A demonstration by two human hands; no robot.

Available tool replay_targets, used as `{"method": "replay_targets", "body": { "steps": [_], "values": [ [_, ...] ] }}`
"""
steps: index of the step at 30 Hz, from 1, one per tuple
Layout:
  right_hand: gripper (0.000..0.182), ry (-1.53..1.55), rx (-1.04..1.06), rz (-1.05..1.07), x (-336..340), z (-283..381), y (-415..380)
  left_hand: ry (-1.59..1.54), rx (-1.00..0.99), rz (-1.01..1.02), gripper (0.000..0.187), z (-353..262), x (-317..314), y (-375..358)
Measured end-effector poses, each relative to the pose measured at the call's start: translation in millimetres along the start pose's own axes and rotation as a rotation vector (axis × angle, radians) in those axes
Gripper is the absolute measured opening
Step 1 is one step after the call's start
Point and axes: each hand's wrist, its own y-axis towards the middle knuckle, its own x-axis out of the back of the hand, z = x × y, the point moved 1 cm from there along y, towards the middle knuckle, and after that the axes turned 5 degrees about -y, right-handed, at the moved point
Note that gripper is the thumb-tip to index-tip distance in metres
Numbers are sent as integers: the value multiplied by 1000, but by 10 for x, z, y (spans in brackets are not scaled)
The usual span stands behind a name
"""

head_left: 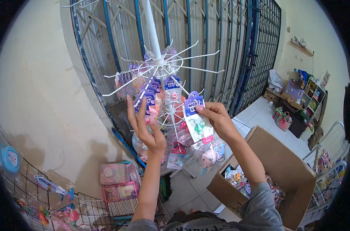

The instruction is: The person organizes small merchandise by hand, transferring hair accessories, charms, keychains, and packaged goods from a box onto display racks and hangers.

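My right hand (215, 117) pinches the top of a small packet (198, 125) with a purple header card and green items inside, near the tip of a white hook. Raised beside a row of purple-headed packets (148, 96) is my left hand (146, 129), its fingers apart and touching or very near those cards. The packets hang on one arm of a white rotating rack (158, 61). Another carded packet (172, 90) hangs between my hands. Lower on the rack, a second tier (171, 109) carries more packets, partly hidden.
An open cardboard box (282, 173) with many small packets stands at the lower right. Plastic cases (119, 192) and a wire grid (90, 210) are at the lower left. Behind the rack is a folding metal gate (236, 50). Bare rack arms stick out towards me.
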Motion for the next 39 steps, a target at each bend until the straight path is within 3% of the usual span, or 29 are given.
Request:
{"method": "replay_targets", "body": {
  "steps": [4,8,20,25,39],
  "values": [
    [22,151,-60,5,-13,62,-23,-39,15,5,38,27,-6,-17],
    [24,-94,37,-61,48,157,-19,7,2,35,41,1,-3,-6],
    [22,-74,8,-26,60,178,-17,-35,13,42,37,43,17,-32],
    [31,-255,66,17,92,212,-64,-46,26,58,37,47,7,-38],
    [35,-266,48,7,132,181,-87,-74,5,-9,36,57,-22,-41]
  ]
}}
